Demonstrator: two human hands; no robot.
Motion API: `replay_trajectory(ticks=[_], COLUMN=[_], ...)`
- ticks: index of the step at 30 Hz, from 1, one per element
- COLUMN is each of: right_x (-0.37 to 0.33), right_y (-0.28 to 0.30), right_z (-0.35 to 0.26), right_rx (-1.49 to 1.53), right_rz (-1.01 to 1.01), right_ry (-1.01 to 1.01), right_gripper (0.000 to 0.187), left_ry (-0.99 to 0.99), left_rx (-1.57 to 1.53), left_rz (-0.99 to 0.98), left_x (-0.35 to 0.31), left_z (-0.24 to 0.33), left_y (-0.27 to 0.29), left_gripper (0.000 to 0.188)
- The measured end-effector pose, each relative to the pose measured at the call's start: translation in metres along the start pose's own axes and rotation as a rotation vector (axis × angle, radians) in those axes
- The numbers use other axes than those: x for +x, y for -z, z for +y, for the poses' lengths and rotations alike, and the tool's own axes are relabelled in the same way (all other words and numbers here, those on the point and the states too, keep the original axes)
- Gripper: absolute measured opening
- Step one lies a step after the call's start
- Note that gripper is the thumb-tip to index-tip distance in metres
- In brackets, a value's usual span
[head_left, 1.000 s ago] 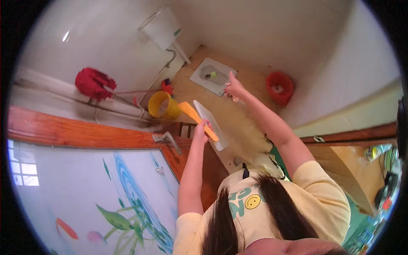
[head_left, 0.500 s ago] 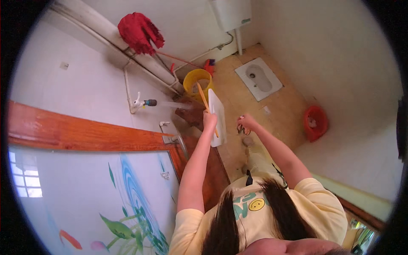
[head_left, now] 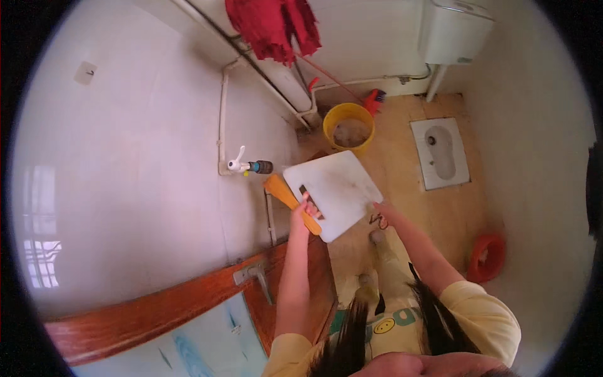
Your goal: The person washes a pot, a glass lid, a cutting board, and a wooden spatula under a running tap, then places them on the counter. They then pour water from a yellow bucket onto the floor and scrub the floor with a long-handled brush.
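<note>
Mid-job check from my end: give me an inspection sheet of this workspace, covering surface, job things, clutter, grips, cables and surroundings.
Surface: tan floor.
Job things: white board, dark smudges on its face; orange tool at its left edge.
Clutter: yellow bucket with something greyish inside; red mop; red bin at right.
Left grip: closed on the board's slot and the orange tool.
Right grip: by the board's right corner, holding a dark item, too small to identify; contact with the board unclear.
Cables: nothing seen.
Surroundings: wall tap, pipes, squat toilet, cistern, door.
</note>
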State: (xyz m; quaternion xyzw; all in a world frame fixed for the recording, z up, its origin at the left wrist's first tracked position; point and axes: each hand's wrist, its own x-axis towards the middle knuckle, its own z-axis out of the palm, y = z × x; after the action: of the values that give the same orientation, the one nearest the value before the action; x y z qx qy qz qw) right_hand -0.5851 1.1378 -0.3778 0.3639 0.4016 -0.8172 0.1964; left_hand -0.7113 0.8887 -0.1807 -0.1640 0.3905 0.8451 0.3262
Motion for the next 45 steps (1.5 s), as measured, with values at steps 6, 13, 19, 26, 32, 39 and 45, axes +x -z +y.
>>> replay_trajectory(ticks=[6,13,19,26,32,39,45], right_x=[0.076,0.099,0.111,0.165,0.205,0.110,0.100], right_y=[-0.009,-0.047,-0.066,-0.068,-0.057,-0.263,-0.350], right_z=[0.006,-0.062,-0.069,-0.044,-0.035,-0.136,-0.154], right_rx=[0.436,0.515,0.390,0.551,-0.319,-0.301,-0.244], right_rz=[-0.101,-0.043,-0.019,-0.106,0.540,-0.195,-0.262], right_ry=[-0.176,0.101,0.018,-0.112,0.343,0.622,0.675], right_gripper=[0.023,0.029,0.036,0.030,0.015,0.043,0.029], left_ry=[-0.055,0.145,-0.026,-0.044,-0.180,-0.301,-0.350], left_rx=[-0.145,0.413,0.803,0.032,0.084,0.353,0.326], left_rz=[-0.234,0.269,0.404,0.210,0.178,0.519,0.451], left_x=[0.051,0.141,0.219,0.204,0.161,0.155,0.165], left_z=[-0.020,0.055,0.080,0.081,0.072,0.061,0.090], left_y=[0.057,0.076,0.103,0.052,0.037,0.064,0.047], left_gripper=[0.042,0.027,0.014,0.023,0.020,0.011,0.014])
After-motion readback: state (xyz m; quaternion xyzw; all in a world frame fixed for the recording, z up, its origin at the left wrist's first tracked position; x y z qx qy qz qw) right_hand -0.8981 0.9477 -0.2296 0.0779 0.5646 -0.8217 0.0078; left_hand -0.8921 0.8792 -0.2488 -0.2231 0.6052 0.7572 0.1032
